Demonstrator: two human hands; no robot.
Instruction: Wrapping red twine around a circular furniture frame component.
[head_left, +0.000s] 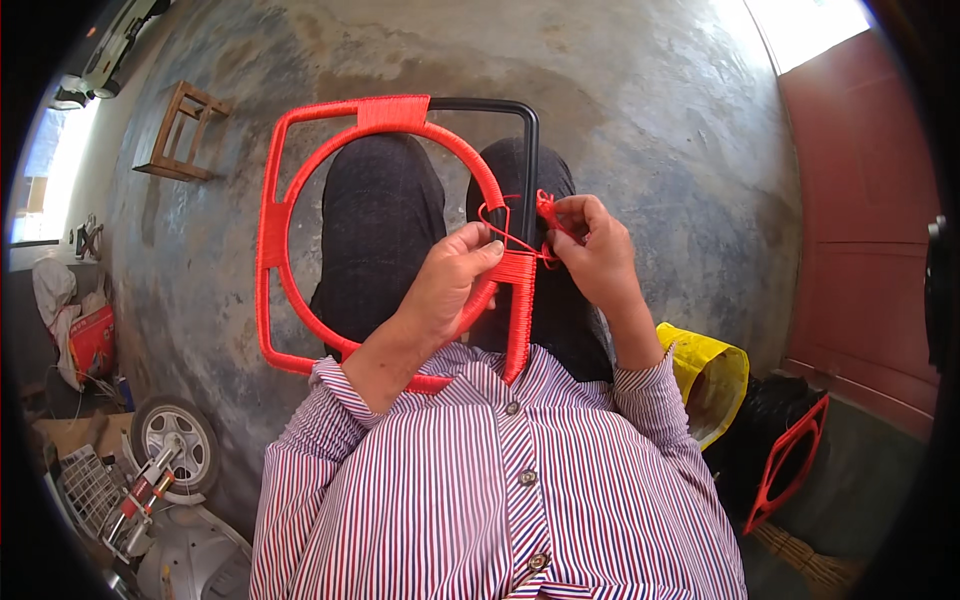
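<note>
At frame centre, a square metal frame with an inner ring (300,170), mostly wrapped in glossy red cord, rests on the person's lap. The left hand (448,280) clasps the wrapped ring. The right hand (592,250) pinches the thin red plastic cord (545,208) beside the bare black tube (530,150).

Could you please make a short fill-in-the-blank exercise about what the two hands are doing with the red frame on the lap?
1. The cord being wound around the frame is ____ in colour.
2. The still unwrapped corner of the frame is ____ in colour.
3. The loose end of the cord is pinched by the ____ hand.
4. The left hand grips the frame where its round ring meets the ____ side bar.

Missing words: red; black; right; right
</note>
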